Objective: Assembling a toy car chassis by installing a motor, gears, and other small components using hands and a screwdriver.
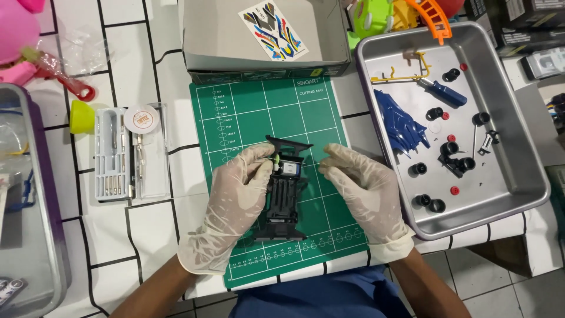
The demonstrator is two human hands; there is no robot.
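Chassis (pixel 283 200) of the black model car lies in the middle of the green cutting mat (pixel 247 112), long side pointing toward you, with a small silver motor (pixel 288 168) sitting in its upper part.

From the head view, your left hand (pixel 235 203) has the fingers curled — thumb and forefinger are pinched on a small light-green part (pixel 275 163) at the left end of the motor, while the rest of the hand rests against the chassis side. Your right hand (pixel 360 191) is half closed, the fingertips just beside the right edge of the chassis; I cannot tell if they press it or hold some tiny piece.

To do this well, I judge you should keep the chassis flat on the mat and steady it with the right hand, then guide the green part straight along the motor axis without tilting — small plastic pieces slip easily in gloves.

Near you on the right is a metal tray (pixel 529 171) with black wheels (pixel 420 169), red small parts and a blue screwdriver (pixel 442 92). On the left lies a clear tool case (pixel 130 153), and a grey box (pixel 265 35) with a sticker sheet (pixel 273 29) stands above the mat.
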